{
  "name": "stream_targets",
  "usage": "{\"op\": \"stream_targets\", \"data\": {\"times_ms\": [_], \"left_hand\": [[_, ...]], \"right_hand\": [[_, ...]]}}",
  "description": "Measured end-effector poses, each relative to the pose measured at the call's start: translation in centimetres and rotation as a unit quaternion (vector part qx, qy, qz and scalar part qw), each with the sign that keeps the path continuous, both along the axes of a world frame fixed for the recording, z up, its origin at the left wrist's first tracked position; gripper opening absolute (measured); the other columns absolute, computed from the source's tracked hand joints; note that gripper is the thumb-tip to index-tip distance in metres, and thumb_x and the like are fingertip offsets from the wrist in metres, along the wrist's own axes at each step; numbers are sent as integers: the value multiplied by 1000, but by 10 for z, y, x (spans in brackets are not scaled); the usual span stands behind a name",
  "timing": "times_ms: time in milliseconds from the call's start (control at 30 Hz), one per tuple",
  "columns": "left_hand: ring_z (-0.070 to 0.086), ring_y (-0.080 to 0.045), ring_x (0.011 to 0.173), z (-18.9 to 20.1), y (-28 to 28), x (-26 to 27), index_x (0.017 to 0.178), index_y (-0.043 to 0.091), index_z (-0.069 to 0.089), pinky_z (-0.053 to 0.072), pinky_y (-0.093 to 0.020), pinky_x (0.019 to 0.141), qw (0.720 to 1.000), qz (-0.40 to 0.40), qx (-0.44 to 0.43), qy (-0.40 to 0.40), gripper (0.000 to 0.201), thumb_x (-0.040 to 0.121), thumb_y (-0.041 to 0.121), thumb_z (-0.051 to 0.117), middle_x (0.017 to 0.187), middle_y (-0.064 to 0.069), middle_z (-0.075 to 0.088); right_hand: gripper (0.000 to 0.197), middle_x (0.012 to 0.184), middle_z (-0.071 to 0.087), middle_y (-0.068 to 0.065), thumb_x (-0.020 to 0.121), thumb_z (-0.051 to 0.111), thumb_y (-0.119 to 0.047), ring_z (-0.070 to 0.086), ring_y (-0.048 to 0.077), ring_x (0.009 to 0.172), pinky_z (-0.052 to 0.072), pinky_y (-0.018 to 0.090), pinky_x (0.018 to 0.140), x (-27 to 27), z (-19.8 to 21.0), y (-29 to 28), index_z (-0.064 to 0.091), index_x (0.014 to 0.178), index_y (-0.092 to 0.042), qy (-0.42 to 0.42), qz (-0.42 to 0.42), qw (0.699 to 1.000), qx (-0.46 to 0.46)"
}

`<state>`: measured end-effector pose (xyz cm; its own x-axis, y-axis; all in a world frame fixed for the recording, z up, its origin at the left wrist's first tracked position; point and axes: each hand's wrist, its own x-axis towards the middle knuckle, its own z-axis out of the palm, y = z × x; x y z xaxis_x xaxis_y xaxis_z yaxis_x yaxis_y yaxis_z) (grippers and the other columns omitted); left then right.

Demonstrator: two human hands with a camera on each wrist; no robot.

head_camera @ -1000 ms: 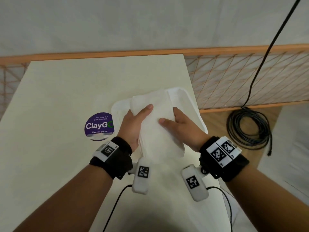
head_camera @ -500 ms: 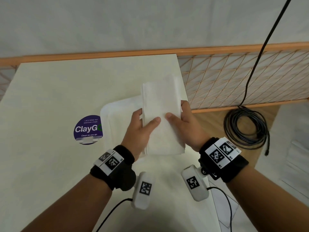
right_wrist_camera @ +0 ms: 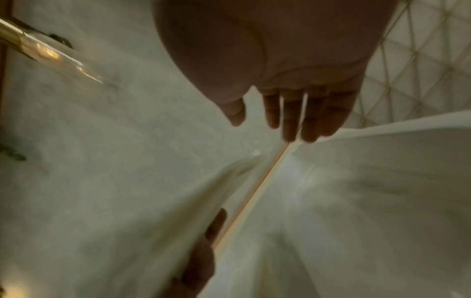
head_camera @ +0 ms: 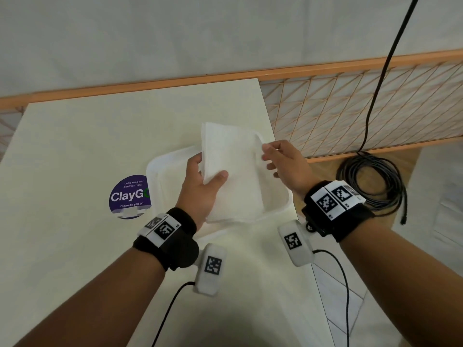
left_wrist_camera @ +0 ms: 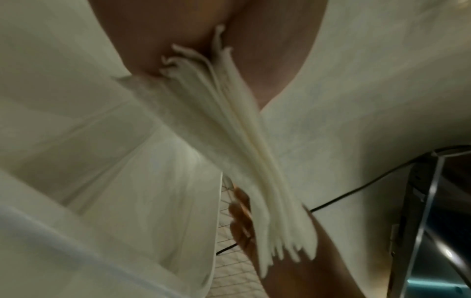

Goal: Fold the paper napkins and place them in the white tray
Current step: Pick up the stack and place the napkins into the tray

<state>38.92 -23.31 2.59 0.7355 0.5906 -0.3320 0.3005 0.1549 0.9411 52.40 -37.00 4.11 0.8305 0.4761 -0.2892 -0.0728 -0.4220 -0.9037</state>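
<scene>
left hand pinches napkin stack above white tray — right hand spread beside stack

One stack of napkins, one white tray, two hands, one sticker.

Pale table, orange lattice railing, perhaps grey wall

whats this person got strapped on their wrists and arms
Both forearms are bare, no sleeves. Each wrist wears a black band: the left hand and right hand both carry white plates with black square-code markers on top. A white camera pod with its own marker hangs under each wrist, each trailing a thin black cable.
</scene>
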Motion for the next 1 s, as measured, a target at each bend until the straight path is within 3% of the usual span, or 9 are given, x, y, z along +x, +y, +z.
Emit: {"op": "stream_targets", "data": {"times_ms": [100,167,333,500,600,767,900,1000], "left_hand": [[64,-22,104,-7,6,5,131,31,35,50,-51,94,999,30,-27,16,53,89,20,65,118,-3,63],[63,-22,104,-13,5,8,132,30,33,51,-51,93,998,33,-33,30,55,89,20,65,118,-3,62],[63,-19,101,-27,-10,24,133,28,33,53,-47,92,998,13,-25,60,56,88,23,66,114,0,62],[63,-20,100,-50,-21,27,134,27,29,52,-45,92,991,-26,-16,129,60,87,26,66,117,-1,60],[60,-12,89,-57,-22,25,135,23,29,51,-36,84,984,-36,6,173,58,89,25,64,112,1,58],[57,-21,94,-58,-21,23,137,18,27,46,-32,82,970,-58,61,227,60,90,27,63,113,-1,56],[58,-24,106,-60,-15,25,137,15,32,48,-37,92,956,-93,97,261,64,86,37,65,121,-1,56],[57,-28,112,-58,-10,25,134,16,40,49,-45,96,941,-117,131,289,76,72,47,71,125,-4,54]], "right_hand": [[48,124,54,4,94,52,-36,54,21,112,45,34,93,10,-21,-15,42,134,-12,-21,-4,991,-134],[48,124,56,5,94,54,-29,56,21,108,45,33,91,7,-35,-25,42,137,-11,-9,16,986,-166],[32,98,64,2,92,55,-15,65,21,82,55,41,82,-13,-56,-43,57,123,-13,-5,52,989,-141],[35,99,59,4,93,52,-11,67,32,80,57,48,76,-23,-56,-43,53,127,-15,16,35,995,-89],[36,99,57,6,93,51,-7,66,32,85,59,45,72,-21,-54,-44,52,129,-12,32,38,996,-74],[35,95,57,1,92,51,-8,67,32,79,58,47,73,-18,-56,-43,53,126,-12,18,45,995,-86],[34,91,57,-3,92,51,-10,67,32,79,57,49,74,-18,-57,-42,54,125,-14,16,43,994,-96],[36,93,56,-3,91,52,-11,65,30,82,56,47,77,-18,-58,-42,53,127,-15,10,47,994,-101]]}}
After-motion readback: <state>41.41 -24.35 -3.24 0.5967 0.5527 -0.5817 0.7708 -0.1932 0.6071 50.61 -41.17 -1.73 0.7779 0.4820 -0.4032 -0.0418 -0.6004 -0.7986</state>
